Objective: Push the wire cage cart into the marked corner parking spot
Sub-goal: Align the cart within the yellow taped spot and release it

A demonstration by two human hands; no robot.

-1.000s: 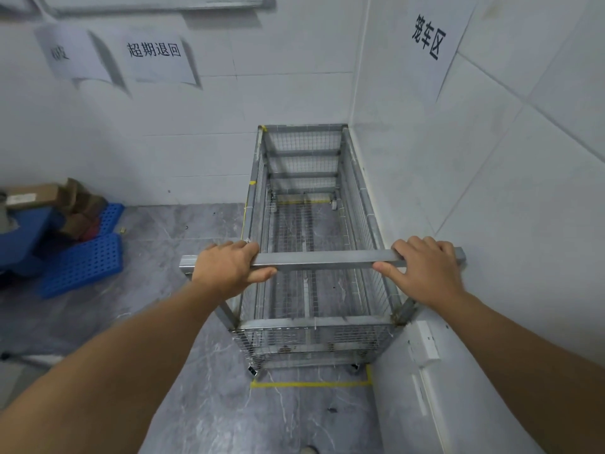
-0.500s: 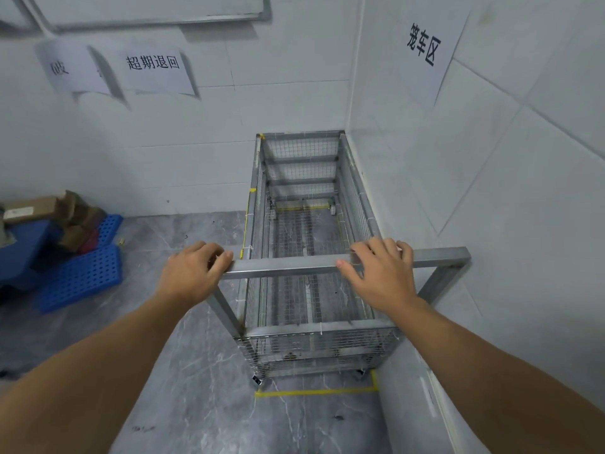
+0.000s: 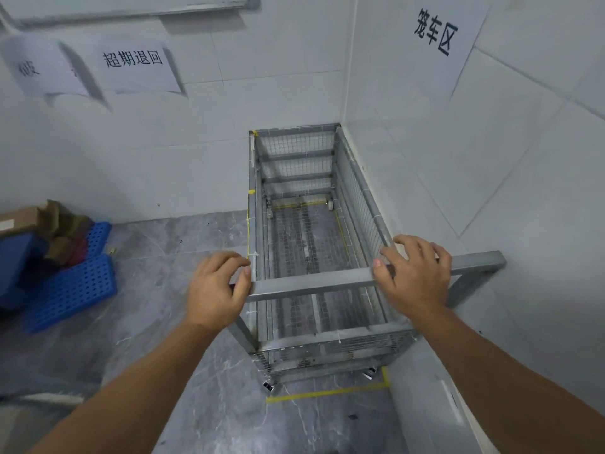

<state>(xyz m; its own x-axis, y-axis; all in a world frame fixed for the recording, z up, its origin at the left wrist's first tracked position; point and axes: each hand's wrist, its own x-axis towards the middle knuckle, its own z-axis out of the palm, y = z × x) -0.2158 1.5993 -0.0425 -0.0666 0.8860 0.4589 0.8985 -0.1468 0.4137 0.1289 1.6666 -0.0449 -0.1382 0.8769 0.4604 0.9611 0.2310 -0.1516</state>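
Observation:
The wire cage cart (image 3: 304, 244) stands in the corner, its far end at the back wall and its right side along the right wall. Yellow floor tape (image 3: 327, 392) runs just in front of its near wheels. A grey handle bar (image 3: 314, 281) crosses the cart's near end. My left hand (image 3: 214, 286) rests over the bar's left end with its fingers loosely curled. My right hand (image 3: 417, 278) lies on top of the bar further right, fingers spread and not wrapped around it.
A paper sign (image 3: 437, 31) hangs on the right wall above the cart, and two more signs (image 3: 132, 59) on the back wall. Blue perforated plastic pallets (image 3: 72, 283) and cardboard boxes (image 3: 19, 217) sit at the left on the grey marble floor.
A second ago both hands gripped the handle bar firmly. Both have since loosened, with the fingers lifted and spread. The cart has stayed in the corner.

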